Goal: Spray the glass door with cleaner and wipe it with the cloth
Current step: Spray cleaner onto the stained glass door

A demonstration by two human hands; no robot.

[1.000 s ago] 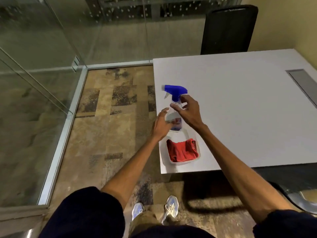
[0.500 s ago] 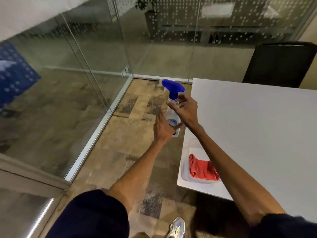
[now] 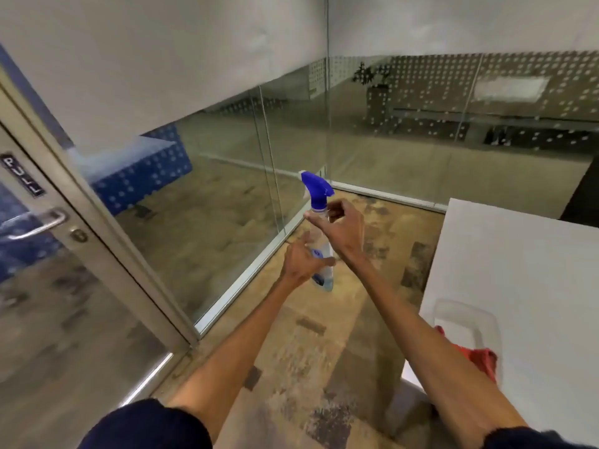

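While left hand (image 3: 303, 260) grips the spray bottle (image 3: 321, 251) body, right hand (image 3: 340, 226) pinches its neck, glass door (image 3: 64, 286) at left.

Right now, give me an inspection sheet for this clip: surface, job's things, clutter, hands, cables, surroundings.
Surface: white table at right, mostly bare.
Job's things: spray bottle held upright over the floor; red cloth in a clear tray on the table; glass door at left, with a PULL sign and handle.
Clutter: nothing seen.
Hands: left hand grips the bottle's body; right hand at its neck.
Cables: nothing seen.
Surroundings: glass walls, patterned carpet.
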